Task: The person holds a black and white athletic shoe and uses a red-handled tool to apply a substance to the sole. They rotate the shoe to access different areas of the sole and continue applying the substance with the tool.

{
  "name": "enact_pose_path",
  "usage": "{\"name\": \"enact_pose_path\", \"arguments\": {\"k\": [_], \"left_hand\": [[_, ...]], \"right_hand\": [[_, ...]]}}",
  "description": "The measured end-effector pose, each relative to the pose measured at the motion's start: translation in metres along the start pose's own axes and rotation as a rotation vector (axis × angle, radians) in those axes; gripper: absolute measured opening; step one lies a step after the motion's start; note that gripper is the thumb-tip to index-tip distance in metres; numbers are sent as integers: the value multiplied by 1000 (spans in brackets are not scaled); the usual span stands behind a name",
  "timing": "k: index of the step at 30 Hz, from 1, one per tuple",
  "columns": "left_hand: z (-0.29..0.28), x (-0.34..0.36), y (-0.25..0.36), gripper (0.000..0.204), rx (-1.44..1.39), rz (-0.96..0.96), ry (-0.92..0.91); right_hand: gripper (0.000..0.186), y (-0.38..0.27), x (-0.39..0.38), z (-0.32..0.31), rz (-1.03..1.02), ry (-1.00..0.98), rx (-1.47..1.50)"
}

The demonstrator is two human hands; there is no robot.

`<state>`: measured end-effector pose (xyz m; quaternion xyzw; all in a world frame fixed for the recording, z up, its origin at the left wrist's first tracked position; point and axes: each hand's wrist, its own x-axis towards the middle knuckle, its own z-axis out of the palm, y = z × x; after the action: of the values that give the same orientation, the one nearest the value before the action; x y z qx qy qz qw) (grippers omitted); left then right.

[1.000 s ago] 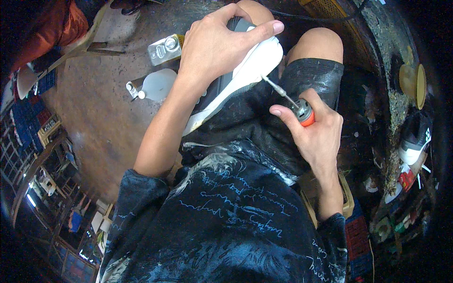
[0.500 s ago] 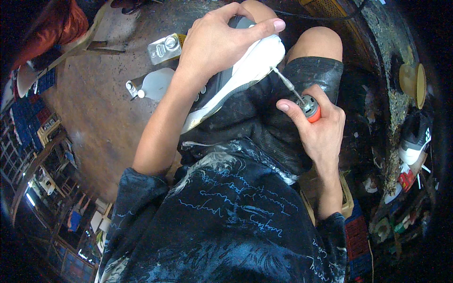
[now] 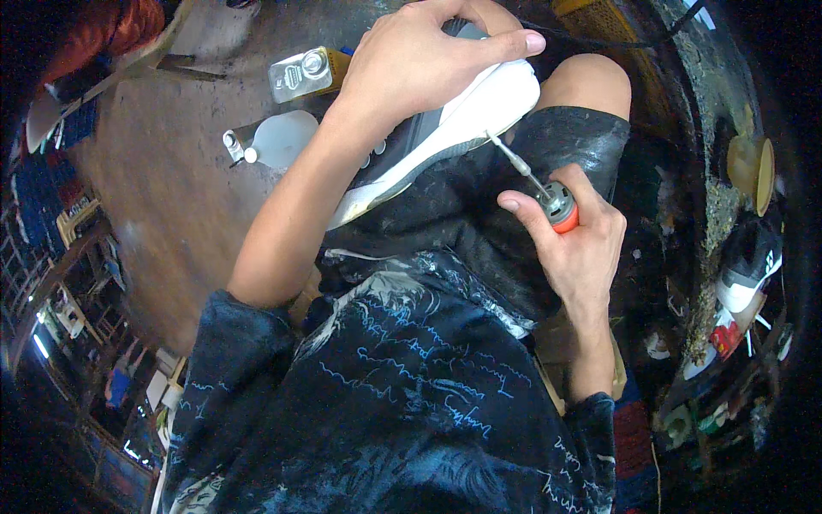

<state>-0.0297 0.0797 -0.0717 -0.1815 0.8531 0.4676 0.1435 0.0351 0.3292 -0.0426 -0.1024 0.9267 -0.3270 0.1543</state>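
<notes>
A dark shoe with a thick white sole (image 3: pixel 479 103) lies across my lap, its sole side turned toward my right hand. My left hand (image 3: pixel 419 64) grips it from above, thumb over the heel end and fingers hidden behind. In my right hand (image 3: pixel 574 231) is a grey and orange rotary tool (image 3: pixel 561 210), wrapped by the fingers with the thumb extended along it. Its slim metal shaft (image 3: pixel 518 163) points up and left. The tip meets the white sidewall close to the sole's lower edge; whether it is spinning I cannot tell.
On the brown floor to the left stand a metal can (image 3: pixel 300 75), a whitish plastic bottle (image 3: pixel 287 140) and a small container (image 3: pixel 235 144). Another dark and white shoe (image 3: pixel 743 278) and a yellowish bowl-shaped thing (image 3: pixel 758 176) are at the right. A black cable (image 3: pixel 591 41) crosses the top.
The shoe and my left hand have shifted slightly right in the picture. The tool's tip has moved a little left along the sole, farther from the shoe's end.
</notes>
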Motion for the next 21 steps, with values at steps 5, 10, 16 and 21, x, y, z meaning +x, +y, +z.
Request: {"name": "enact_pose_path", "arguments": {"k": [5, 10, 16, 21], "left_hand": [[3, -1, 1, 73, 38, 0, 30], [-1, -3, 5, 74, 26, 9, 14], [-1, -2, 8, 76, 52, -11, 21], [-6, -5, 18, 79, 68, -57, -23]], "right_hand": [[61, 0, 0, 1, 57, -3, 23], [61, 1, -3, 6, -37, 30, -34], [59, -2, -2, 0, 41, -19, -36], [58, -2, -3, 2, 14, -16, -87]]}}
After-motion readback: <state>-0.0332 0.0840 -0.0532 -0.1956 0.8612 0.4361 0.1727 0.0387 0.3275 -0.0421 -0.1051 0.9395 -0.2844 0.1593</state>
